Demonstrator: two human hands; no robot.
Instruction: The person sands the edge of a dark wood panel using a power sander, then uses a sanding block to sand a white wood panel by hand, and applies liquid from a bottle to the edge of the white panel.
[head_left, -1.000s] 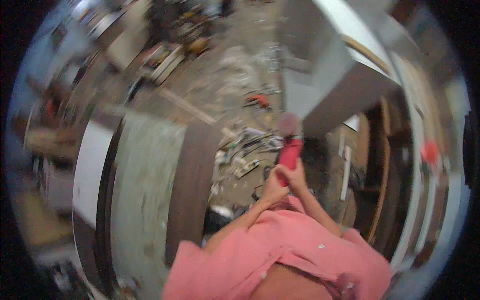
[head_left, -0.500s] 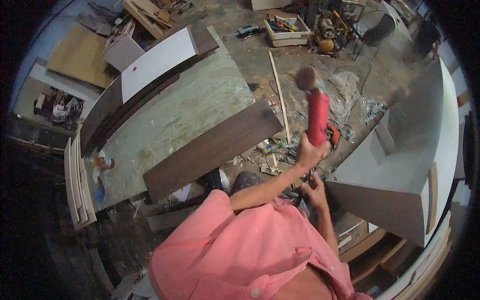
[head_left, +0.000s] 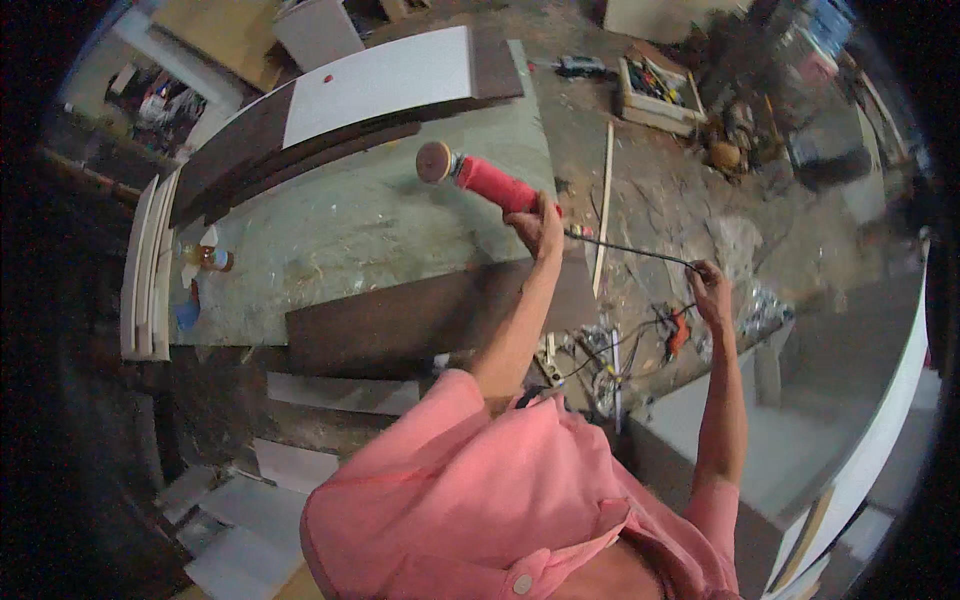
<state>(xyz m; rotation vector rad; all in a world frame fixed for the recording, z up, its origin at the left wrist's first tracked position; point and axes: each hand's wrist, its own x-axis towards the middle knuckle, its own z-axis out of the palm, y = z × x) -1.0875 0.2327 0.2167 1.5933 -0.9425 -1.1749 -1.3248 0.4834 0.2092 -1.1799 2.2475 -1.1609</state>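
Note:
My left hand [head_left: 541, 230] is wrapped round the rear end of a red angle grinder [head_left: 494, 184] with a round brownish sanding disc [head_left: 434, 163] at its head. It hangs above the pale green worktable [head_left: 340, 235], disc end to the left. From its back end a dark power cord [head_left: 640, 250] runs right to my right hand [head_left: 711, 292], whose fingers are closed on it. Below lies a dark brown board [head_left: 420, 310] along the table's near side. A white panel [head_left: 385, 85] on dark boards rests along the far side.
A small bottle [head_left: 215, 258] stands at the table's left end, beside stacked strips [head_left: 148, 270]. On the floor are a thin wooden strip [head_left: 604, 210], an orange power tool [head_left: 677, 333] and a tool box [head_left: 660, 95]. A large white cabinet [head_left: 760, 430] stands at right.
My left hand has swung the angle grinder left over the table, and its disc now points left. My right hand has moved away to the right, drawing the cord out. The view has turned.

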